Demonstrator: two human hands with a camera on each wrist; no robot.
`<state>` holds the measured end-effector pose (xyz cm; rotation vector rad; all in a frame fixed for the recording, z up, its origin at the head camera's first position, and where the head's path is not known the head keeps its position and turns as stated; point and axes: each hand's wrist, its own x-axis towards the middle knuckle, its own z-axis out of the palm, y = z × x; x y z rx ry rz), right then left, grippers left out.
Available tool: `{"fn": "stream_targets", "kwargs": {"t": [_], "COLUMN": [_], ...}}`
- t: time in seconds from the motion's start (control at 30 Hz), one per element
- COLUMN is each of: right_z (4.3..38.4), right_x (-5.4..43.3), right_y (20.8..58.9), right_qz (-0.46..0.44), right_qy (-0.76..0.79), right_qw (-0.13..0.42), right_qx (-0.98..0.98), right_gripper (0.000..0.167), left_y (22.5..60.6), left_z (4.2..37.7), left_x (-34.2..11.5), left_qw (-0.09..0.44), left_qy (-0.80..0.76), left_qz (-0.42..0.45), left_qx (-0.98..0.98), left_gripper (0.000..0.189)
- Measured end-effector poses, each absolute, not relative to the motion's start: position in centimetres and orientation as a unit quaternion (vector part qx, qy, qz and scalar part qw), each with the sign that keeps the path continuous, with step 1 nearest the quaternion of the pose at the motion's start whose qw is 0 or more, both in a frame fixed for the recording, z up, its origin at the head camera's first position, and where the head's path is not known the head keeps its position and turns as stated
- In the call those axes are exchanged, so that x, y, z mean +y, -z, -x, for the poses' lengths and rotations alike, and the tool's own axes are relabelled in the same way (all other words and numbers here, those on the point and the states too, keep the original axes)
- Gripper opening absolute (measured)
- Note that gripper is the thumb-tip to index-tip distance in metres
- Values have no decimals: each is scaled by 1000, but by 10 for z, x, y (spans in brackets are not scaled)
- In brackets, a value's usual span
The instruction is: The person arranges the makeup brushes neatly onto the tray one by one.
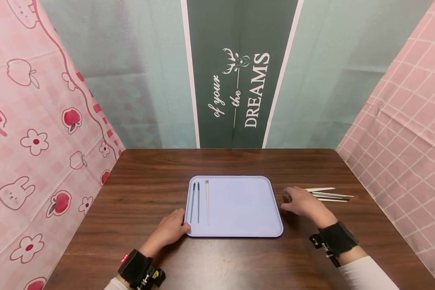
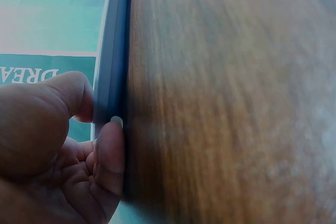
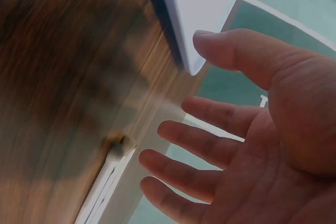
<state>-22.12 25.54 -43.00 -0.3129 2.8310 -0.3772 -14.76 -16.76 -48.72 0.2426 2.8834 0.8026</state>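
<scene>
A pale lavender tray [image 1: 244, 207] lies on the table. On its left side, side by side, are two dark slim paintbrushes [image 1: 198, 205] and a cream-handled paintbrush [image 1: 208, 205]. My left hand [image 1: 171, 227] pinches the tray's front left corner, thumb over the rim; in the left wrist view the fingers [image 2: 109, 156] meet the tray's edge. Just right of the tray, my right hand [image 1: 304, 202] holds nothing, its fingers spread in the right wrist view. Beyond that hand lies a loose bundle of several slim brushes [image 1: 333, 196], their near ends partly hidden behind it.
The dark wooden table [image 1: 239, 262] runs back to a green curtain [image 1: 235, 133] with white lettering. Pink patterned cloth [image 1: 50, 173] hangs at the left, and pink checked cloth [image 1: 402, 141] hangs at the right.
</scene>
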Motion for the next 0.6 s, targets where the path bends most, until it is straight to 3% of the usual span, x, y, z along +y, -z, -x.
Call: {"fn": "stream_targets", "kwargs": {"t": [0.6], "right_z": [218], "right_x": [300], "right_y": [434], "right_qz": [134], "right_qy": [126], "right_qw": [107], "right_qx": [977], "right_gripper": [54], "left_y": [487], "left_z": [148], "left_x": [-168], "left_qw": [74], "left_qy": [-261], "left_qz": [-77], "left_qx": [959], "left_gripper": [17]}}
